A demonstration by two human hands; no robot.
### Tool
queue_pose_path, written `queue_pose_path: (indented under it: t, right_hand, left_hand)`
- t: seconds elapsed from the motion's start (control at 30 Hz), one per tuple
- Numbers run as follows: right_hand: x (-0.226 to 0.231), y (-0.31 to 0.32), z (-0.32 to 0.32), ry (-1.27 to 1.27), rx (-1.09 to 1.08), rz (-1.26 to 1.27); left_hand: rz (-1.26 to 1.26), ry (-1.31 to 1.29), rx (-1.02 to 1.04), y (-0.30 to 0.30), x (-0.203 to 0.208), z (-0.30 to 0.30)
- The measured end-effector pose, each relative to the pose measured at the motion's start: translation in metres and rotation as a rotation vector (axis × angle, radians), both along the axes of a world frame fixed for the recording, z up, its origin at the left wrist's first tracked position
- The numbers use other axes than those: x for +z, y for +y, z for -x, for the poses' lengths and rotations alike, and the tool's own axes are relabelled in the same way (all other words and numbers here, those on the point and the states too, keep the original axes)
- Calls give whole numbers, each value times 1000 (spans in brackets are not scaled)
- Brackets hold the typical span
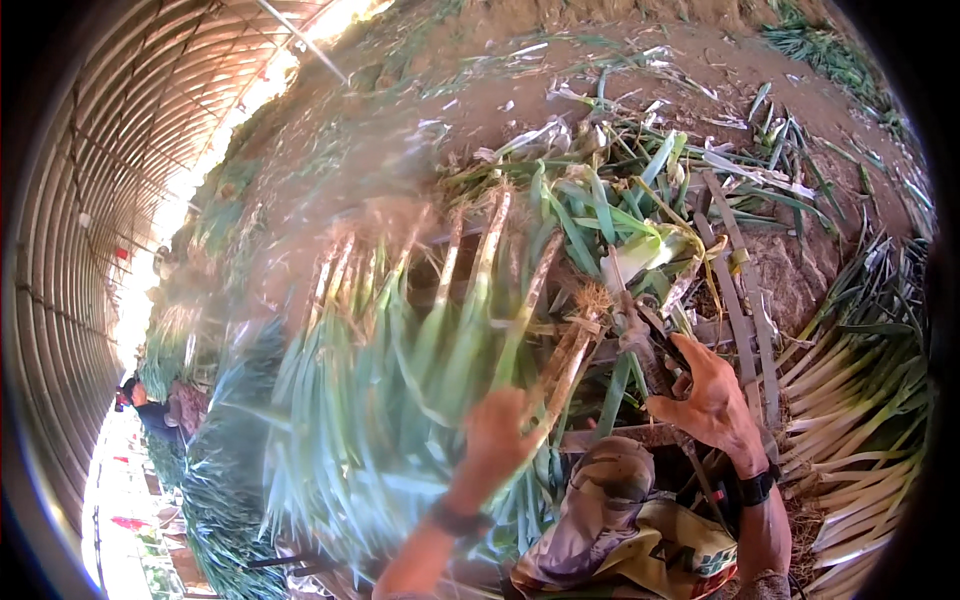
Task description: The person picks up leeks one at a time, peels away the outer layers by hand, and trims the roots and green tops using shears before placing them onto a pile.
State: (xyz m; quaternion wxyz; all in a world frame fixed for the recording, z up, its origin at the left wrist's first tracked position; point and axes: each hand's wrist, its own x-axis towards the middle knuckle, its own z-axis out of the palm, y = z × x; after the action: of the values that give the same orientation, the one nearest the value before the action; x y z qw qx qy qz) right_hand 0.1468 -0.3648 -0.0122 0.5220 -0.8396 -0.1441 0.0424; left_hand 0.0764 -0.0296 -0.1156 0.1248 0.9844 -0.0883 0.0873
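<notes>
Floor: brown soil (490,95), uneven, strewn with leafy trimmings (645,185) on the far side.
Room: arched ribbed roof (110,180) along the left, bright strip (215,140) at its base; co-worker (158,417) far left.
Left hand: blurred (495,435), fingers curled round leek stalks (568,370), gripping; roots pointed far.
Right hand: fingers spread (712,400), thumb apart, holding nothing visible; just beside a dark metal frame (650,365).
Held leeks: between the hands, slanted, root end nearest the frame.
Left leeks: wide row (350,400), roots far, green leaves near; partly blurred.
Right leeks: pale-stalked pile (850,450) beyond the right forearm.
Edges: flat curved straps (738,290) ran far from beside the right hand; knee (610,475) and printed cloth (685,545) filled the near side between forearms.
Moving room: narrow gap between the hands; left hand hemmed by leaves, right by frame and straps; widest stretch was the soil, far side.
</notes>
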Motion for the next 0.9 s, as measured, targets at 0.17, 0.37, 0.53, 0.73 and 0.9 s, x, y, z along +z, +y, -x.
queue_pose_path:
  t: [0.17,0.37,0.53,0.73,0.9]
  right_hand:
    - [4,0,1,9,-13,16]
    - [16,-4,5,75,-86,4]
    - [19,-5,3,39,-115,46]
    - [17,9,-1,99,-72,9]
    - [22,3,-2,176,-69,132]
  left_hand:
    - [-189,91,-15,-31,-18,10]
    - [-275,159,-52,-25,-24,-4]
    - [-73,206,-13,-43,48,-85]
    - [281,294,165,-44,27,-154]
    - [266,75,30,-20,12,-79]
